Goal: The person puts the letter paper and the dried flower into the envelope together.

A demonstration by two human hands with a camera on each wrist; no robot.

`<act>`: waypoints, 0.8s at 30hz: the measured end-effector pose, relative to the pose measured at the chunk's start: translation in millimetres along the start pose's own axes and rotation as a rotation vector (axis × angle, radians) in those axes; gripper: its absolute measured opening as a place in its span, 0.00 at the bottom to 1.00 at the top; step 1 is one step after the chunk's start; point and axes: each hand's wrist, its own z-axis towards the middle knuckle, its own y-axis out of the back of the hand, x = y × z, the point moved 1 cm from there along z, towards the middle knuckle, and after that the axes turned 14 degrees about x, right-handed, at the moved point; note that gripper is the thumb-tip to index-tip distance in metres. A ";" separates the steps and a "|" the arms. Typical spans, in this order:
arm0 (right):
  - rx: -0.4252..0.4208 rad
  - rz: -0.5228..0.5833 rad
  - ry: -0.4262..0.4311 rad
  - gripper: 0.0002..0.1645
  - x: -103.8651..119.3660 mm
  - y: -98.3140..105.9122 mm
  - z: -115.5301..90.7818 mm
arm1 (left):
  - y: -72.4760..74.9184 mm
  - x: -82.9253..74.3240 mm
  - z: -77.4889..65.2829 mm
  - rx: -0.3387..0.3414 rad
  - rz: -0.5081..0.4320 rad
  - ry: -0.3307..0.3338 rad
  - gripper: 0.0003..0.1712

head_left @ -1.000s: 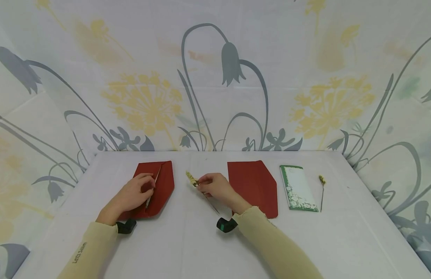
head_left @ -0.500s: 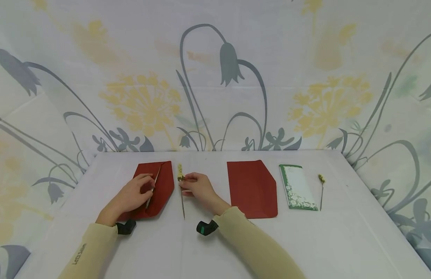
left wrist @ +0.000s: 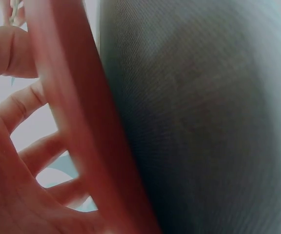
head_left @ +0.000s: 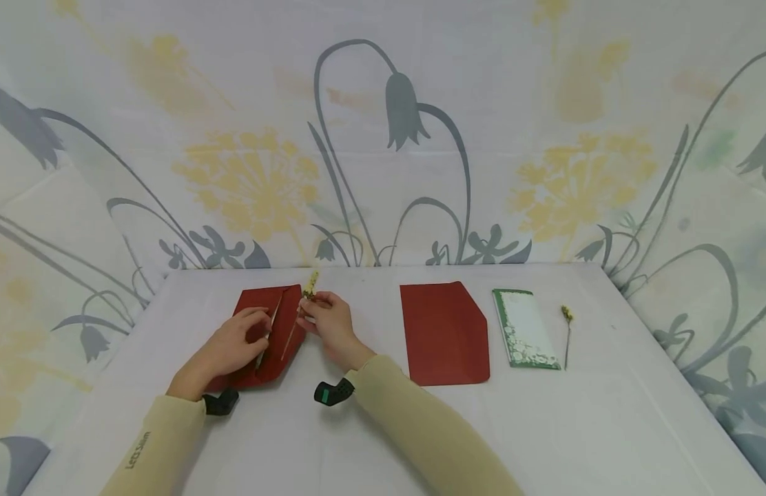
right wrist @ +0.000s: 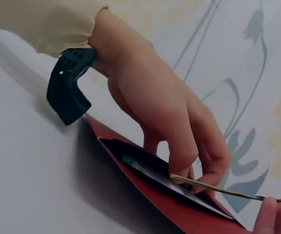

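Observation:
A red envelope (head_left: 279, 362) lies at the left of the table, its mouth parted. My left hand (head_left: 231, 344) holds it at the mouth, fingers bent over the edge. Inside shows the pale edge of a card (right wrist: 159, 180) in the right wrist view. Between thumb and fingers, my right hand (head_left: 333, 327) pinches a dried flower sprig (head_left: 311, 284) with small yellow blooms. Its thin stem (right wrist: 218, 189) slants down over the envelope's opening, its tip close to the left fingers. In the left wrist view, the envelope (left wrist: 82, 112) hides the left fingertips.
A second red envelope (head_left: 445, 334) lies flat at centre right. Beside it are a white card with a green floral border (head_left: 527, 327) and another yellow flower sprig (head_left: 566, 334). A flower-printed cloth (head_left: 383, 172) hangs behind the white table (head_left: 383, 441).
My right hand has carried the flower sprig leftward from the middle of the table to over the envelope, turning its stem down toward the mouth. The left hand stays in place.

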 end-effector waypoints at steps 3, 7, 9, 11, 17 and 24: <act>-0.068 0.032 0.044 0.12 -2.1 -8.0 3.5 | 0.1 0.4 -0.5 -0.008 0.000 -0.008 0.07; -0.147 0.053 0.094 0.12 -6.4 -16.0 6.6 | -0.3 0.8 -0.1 -0.011 -0.008 0.003 0.08; -0.173 0.053 0.105 0.11 -8.8 -19.4 7.7 | 0.1 0.4 0.7 -0.015 -0.009 0.006 0.08; -0.183 0.041 0.108 0.11 -11.2 -23.3 8.6 | 1.2 0.2 0.8 -0.023 -0.006 0.007 0.09; -0.210 -0.003 0.092 0.11 -20.7 -29.1 11.5 | 2.2 0.0 1.8 -0.031 0.005 -0.008 0.09; -0.234 -0.048 0.073 0.11 -34.8 -32.3 13.5 | 0.6 1.0 0.7 -0.030 -0.004 -0.007 0.09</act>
